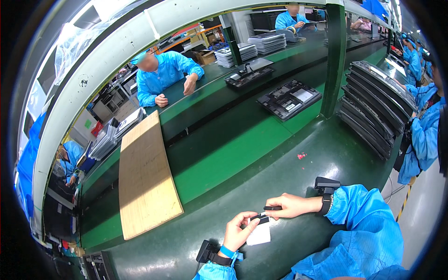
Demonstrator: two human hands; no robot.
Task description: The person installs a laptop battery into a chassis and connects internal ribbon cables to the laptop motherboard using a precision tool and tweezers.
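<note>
My left hand (237, 229) is closed, thumb and forefinger pinching a small black flat piece (264, 220) at the top of a white square sheet (259, 235). The sheet lies on or just above the green bench, below the fingertips. Close by on the right, my right hand (295, 206) is closed round a short black stick-like thing (272, 208), whose exact kind I cannot make out. Its fingertips are beside the black piece, almost meeting my left fingers. Both hands stay low over the near bench.
A wooden board (144, 179) spans the conveyor at left. An opened laptop base (290, 100) sits on the belt, another laptop part (248, 74) beyond it. A tall stack of dark laptop panels (373, 109) stands right, near a green post (334, 60). Co-workers (168, 77) in blue sit opposite.
</note>
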